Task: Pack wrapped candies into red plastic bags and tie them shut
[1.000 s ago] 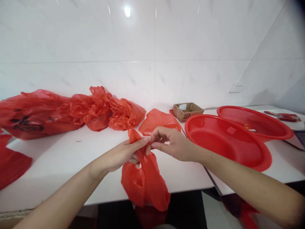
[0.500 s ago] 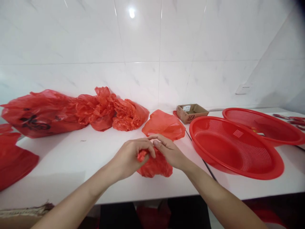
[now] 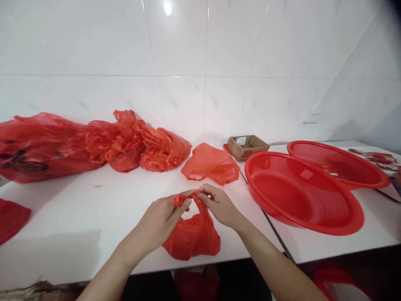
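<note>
- Red plastic bag (image 3: 194,240) sits between the two hands, its gathered top drawn up and its looser body hanging down over the near edge area of the bench (image 3: 125,217); whether its underside rests on the surface or hangs just above, I cannot tell
- Left hand (image 3: 159,219) has its fingers closed around a bunched knob of the plastic, with a crumpled end poking out above the thumb
- Right hand (image 3: 221,207) pinches a thin twisted strip of the same bag, thumb against fingers, with hardly any gap between them
- Under that strip an opening shows, framed by the plastic and the hands
- Such thin film should handle as very light and limp, with no stiffness to push against; it looks glossy, so it may slide through a loose pinch
- Bunched plastic at the top offers the surest hold; a single layer or a narrow strip would likely stretch or tear under a hard pull
- Just beyond the hands lies a flattened second bag (image 3: 209,165), with a small cardboard box (image 3: 249,152) behind it to the right
- Crumpled red bags (image 3: 125,146) line the wall to the left; a perforated basin (image 3: 328,200) stands to the right
</note>
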`<state>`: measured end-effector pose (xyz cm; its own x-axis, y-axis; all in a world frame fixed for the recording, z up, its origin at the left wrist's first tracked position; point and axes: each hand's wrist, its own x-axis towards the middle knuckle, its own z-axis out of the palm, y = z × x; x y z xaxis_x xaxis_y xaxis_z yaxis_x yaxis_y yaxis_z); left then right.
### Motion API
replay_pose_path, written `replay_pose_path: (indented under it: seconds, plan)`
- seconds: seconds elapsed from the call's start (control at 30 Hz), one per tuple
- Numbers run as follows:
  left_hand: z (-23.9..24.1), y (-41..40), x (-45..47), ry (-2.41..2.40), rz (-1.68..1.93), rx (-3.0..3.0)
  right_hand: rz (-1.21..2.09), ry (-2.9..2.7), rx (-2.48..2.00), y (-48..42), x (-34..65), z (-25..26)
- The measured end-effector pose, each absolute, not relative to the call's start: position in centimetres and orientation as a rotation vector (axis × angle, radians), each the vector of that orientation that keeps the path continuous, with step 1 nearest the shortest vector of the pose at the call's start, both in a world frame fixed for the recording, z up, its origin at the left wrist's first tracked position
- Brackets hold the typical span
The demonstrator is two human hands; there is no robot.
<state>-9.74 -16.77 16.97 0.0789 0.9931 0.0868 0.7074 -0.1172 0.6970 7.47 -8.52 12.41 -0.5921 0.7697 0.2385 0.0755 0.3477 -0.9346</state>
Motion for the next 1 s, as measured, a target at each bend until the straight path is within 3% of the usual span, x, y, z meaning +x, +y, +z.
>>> replay_pose_path:
  seconds: [0.2,0.33,0.57,0.83,1.0]
  plan:
    - [11.3,-20.0,-12.7,1.835,1.299,1.356,0.997,-1.964,-0.896,-7.8,11.3,10.3]
    - [7.4,-22.8,-14.0,2.01,1.253,1.221,1.131,-1.939,-1.152,-6.7,13.6,6.6]
    - [7.0,-20.4,-12.1,2.095,1.501,1.398,1.003,-1.711,-1.27,-8.9,8.5,4.2]
    - [2.7,-16.4,-11.9,2.3,0.99,1.599,0.579,-2.267,-1.374,-9.7,4.0,2.3]
    - [3.2,-15.6,-13.3,2.385,0.816,1.58,0.396,-2.314,-1.46,-6.5,5.4,2.8]
